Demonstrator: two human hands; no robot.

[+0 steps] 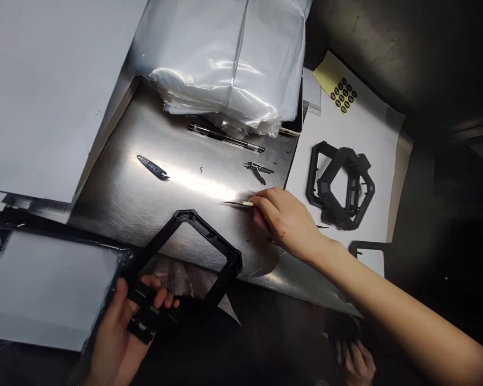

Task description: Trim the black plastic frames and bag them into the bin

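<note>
My left hand is wrapped round the lower corner of a black plastic frame, an angular open loop with clipped corners. The frame is tilted over the near edge of the metal table, its inner channel facing up. In the fingers of my right hand is a thin pointed tool, pale near the grip, its dark tip towards the left just over the metal. Its exact kind is unclear. Nail clippers lie beyond that hand. A dark, leaf-shaped small tool lies further left.
A stack of clear plastic bags lies at the back, a black pen before it. To the right, more black frames rest on white paper beside a yellow sticker sheet. White boards stand left. The metal table's edge runs below.
</note>
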